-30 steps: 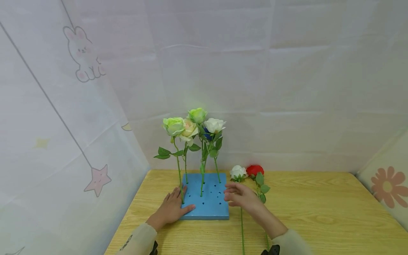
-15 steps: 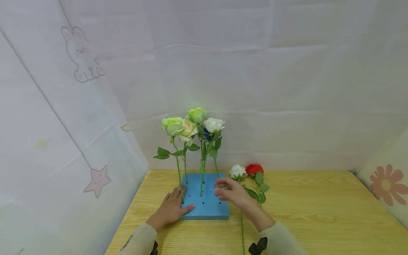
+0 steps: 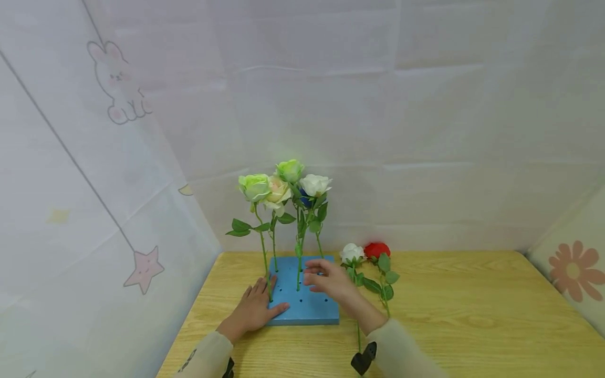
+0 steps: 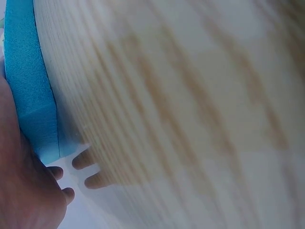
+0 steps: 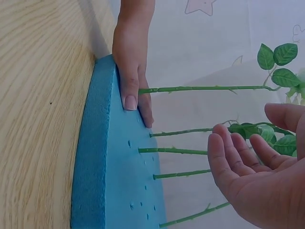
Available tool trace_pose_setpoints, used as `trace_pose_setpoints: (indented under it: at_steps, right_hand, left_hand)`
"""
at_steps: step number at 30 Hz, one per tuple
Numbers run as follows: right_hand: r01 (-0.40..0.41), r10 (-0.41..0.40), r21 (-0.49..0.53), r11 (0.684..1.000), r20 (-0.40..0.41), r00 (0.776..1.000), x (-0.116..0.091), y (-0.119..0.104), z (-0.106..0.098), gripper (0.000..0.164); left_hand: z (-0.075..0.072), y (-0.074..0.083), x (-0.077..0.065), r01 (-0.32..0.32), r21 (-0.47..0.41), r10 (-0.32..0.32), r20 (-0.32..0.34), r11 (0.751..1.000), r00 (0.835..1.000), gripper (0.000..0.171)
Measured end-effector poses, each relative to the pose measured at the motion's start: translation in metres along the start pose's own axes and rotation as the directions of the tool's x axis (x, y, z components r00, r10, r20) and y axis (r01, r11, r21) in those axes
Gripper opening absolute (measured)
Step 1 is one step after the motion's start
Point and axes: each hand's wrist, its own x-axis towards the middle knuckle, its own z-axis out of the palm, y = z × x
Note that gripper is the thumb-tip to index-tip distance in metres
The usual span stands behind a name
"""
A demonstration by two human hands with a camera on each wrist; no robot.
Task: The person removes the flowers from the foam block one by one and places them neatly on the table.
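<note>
A blue foam board point(image 3: 307, 314) with small holes lies on the table, several artificial roses upright in it. Two are pale green point(image 3: 255, 187), one is cream point(image 3: 278, 194), one white point(image 3: 315, 185), and a blue rose point(image 3: 305, 200) is partly hidden. My left hand point(image 3: 252, 311) rests on the board's left edge, thumb on top, beside the front-left stem point(image 5: 190, 88). Over the board, my right hand point(image 3: 333, 283) hovers just right of the middle stem point(image 3: 299, 275). Its fingers are loosely bent and hold nothing; in the right wrist view they appear apart from the stems.
To the board's right, a white rose point(image 3: 352, 253) and a red rose point(image 3: 377, 250) lie on the wooden table point(image 3: 472, 310). White cloth point(image 3: 425, 131) with printed figures hangs behind and at the sides.
My right hand has moved left, from the board's right edge to over its middle near the stem. My left hand and the standing roses have stayed in place.
</note>
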Motion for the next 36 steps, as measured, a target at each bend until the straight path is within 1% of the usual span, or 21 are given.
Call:
trace_pose_setpoints:
  at_steps: [6,10,15,21,27,31,33,36]
  right_hand:
    - [-0.012,0.012,-0.006,1.000,-0.019,1.000,0.008,-0.001,0.012,0.048]
    - [-0.018,0.017,-0.006,1.000,-0.009,1.000,0.014,0.001,0.021,0.047]
    - [-0.016,0.016,0.015,1.000,0.008,1.000,0.024,0.003,0.031,0.047]
    - [-0.028,0.029,0.026,0.999,-0.003,1.000,0.036,0.008,0.041,0.046]
    - [-0.043,0.042,0.046,0.998,0.015,0.999,0.049,0.013,0.052,0.047]
    - [-0.040,0.040,0.052,0.998,0.007,0.999,0.056,0.013,0.058,0.047]
    - [-0.039,0.040,0.049,0.998,-0.004,0.999,0.059,0.013,0.061,0.045]
    - [-0.035,0.036,0.052,0.998,-0.009,0.999,0.064,0.013,0.065,0.040]
  left_hand:
    - [-0.003,0.001,-0.001,-0.008,-0.014,0.008,0.002,1.000,1.000,0.098]
    - [-0.003,0.001,-0.002,-0.019,-0.032,0.019,-0.005,0.999,1.000,0.098]
    - [-0.004,0.002,-0.003,-0.020,-0.024,0.020,0.000,0.999,1.000,0.097]
    - [-0.003,0.002,-0.002,0.000,0.002,0.000,0.024,1.000,1.000,0.097]
    - [-0.003,0.001,-0.002,-0.024,-0.022,0.025,0.010,0.999,1.000,0.096]
    - [-0.002,0.001,-0.002,-0.014,-0.022,0.015,0.012,1.000,1.000,0.097]
    - [-0.002,0.001,-0.003,-0.003,-0.013,0.004,0.022,1.000,1.000,0.098]
    - [-0.003,0.001,-0.003,-0.009,-0.024,0.009,0.024,1.000,1.000,0.098]
